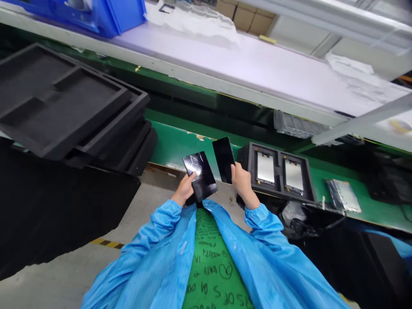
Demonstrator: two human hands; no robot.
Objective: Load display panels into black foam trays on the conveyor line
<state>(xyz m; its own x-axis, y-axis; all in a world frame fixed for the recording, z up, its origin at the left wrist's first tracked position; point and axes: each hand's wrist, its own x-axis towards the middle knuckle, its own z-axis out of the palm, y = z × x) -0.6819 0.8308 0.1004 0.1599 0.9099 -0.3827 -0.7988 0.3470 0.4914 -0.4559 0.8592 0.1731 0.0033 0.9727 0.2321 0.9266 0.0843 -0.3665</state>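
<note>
My left hand [184, 189] grips a glossy black glass panel [200, 175] by its lower left edge, tilted toward me. My right hand [242, 182] holds a second black panel [224, 159] upright, fingers wrapped round its lower right side. Both hands are raised in front of my chest, above the near edge of the green conveyor belt [174, 146]. Blue sleeves cover both arms. Just right of my right hand sits a black tray [279, 171] with two silvery panels lying in its slots.
A stack of black foam trays [71, 107] stands at the left. A white shelf [225, 64] runs above the belt, with a blue bin [106, 15] at its left. A wrapped module [343, 195] lies on the belt at right. Grey floor is below.
</note>
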